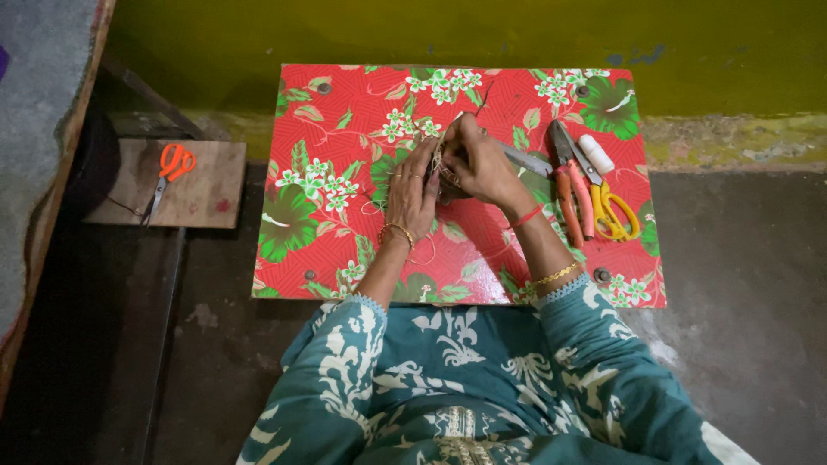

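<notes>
Both hands meet over the middle of a small table covered in a red floral cloth (345, 250). My left hand (412, 191) cups a small bundle wrapped in tan twine (441, 164), mostly hidden between the fingers. My right hand (479, 162) pinches the twine at the top of the bundle. A loose loop of twine (376, 208) trails onto the cloth by my left wrist.
Right of my hands lie a grey flat tool (527, 160), red-handled pliers (569, 194), yellow-handled scissors (610, 207) and a white cylinder (596, 153). Orange-handled scissors (170, 168) rest on a low wooden board (207, 194) at the left. A green wall stands behind.
</notes>
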